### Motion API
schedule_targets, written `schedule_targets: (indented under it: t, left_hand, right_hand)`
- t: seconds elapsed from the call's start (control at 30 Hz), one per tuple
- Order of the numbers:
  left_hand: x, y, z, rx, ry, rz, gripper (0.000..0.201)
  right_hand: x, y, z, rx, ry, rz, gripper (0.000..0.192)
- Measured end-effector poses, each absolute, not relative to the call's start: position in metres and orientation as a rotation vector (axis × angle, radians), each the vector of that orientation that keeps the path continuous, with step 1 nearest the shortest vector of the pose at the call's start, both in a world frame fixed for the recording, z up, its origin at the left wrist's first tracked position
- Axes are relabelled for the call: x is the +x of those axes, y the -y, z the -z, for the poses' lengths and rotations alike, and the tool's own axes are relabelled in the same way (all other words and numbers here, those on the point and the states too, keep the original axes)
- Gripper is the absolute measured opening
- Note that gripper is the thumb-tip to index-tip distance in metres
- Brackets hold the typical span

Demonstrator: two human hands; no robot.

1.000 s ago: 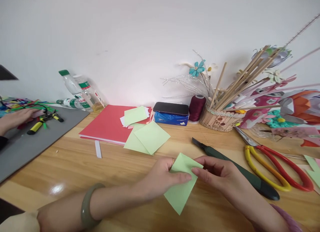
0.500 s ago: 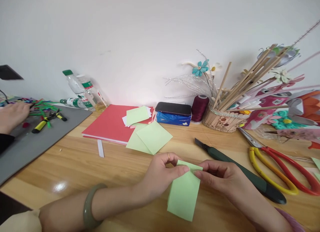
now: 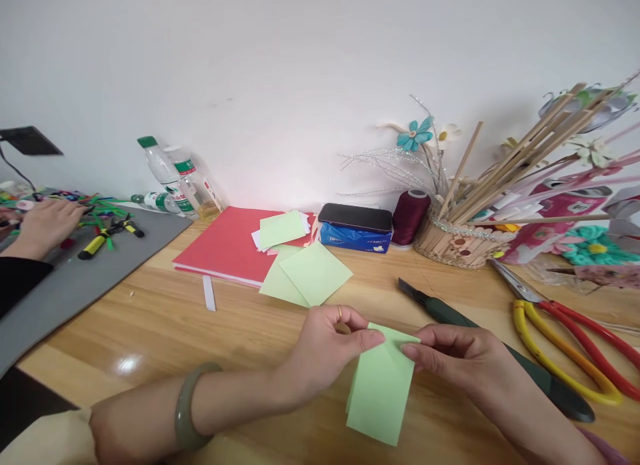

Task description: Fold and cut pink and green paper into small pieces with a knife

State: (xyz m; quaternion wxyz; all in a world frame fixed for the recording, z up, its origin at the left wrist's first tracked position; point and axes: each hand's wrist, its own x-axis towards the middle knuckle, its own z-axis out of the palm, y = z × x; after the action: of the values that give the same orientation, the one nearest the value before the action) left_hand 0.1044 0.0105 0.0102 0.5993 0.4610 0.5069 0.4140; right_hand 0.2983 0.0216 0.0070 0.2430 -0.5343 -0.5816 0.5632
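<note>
A folded sheet of light green paper [image 3: 383, 391] hangs between my two hands above the wooden table. Its upper left corner is pinched by my left hand [image 3: 330, 351], thumb in front and fingers behind. My right hand [image 3: 465, 365] grips the upper right edge the same way. A second layer shows along the paper's lower left side. Just beyond my hands lie loose light green sheets [image 3: 317, 275], partly on a red stack of paper [image 3: 220, 248]. Under my right forearm runs a dark green craft knife [image 3: 450, 313].
Red and yellow-handled scissors [image 3: 565, 325] lie at right, before a basket [image 3: 457, 245] of sticks. A blue tissue pack [image 3: 355, 237] and thread spool [image 3: 410, 217] stand behind. At left, another person's hand [image 3: 50, 225] is over a grey mat [image 3: 125, 271] with pliers [image 3: 95, 243].
The view has shifted slightly, so most things sit further right. Both my hands keep hold of the folded paper, my right thumb slightly farther from the left. The other person's hand shows more fully.
</note>
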Motion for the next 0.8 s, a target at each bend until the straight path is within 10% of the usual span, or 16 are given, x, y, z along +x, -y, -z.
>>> schedule_targets:
  t: [0.8]
  left_hand:
    - [0.104,-0.012,-0.009,1.071,-1.115,-1.027,0.028]
  right_hand:
    - [0.288,-0.015,-0.027,-1.461,1.476,-1.481,0.032]
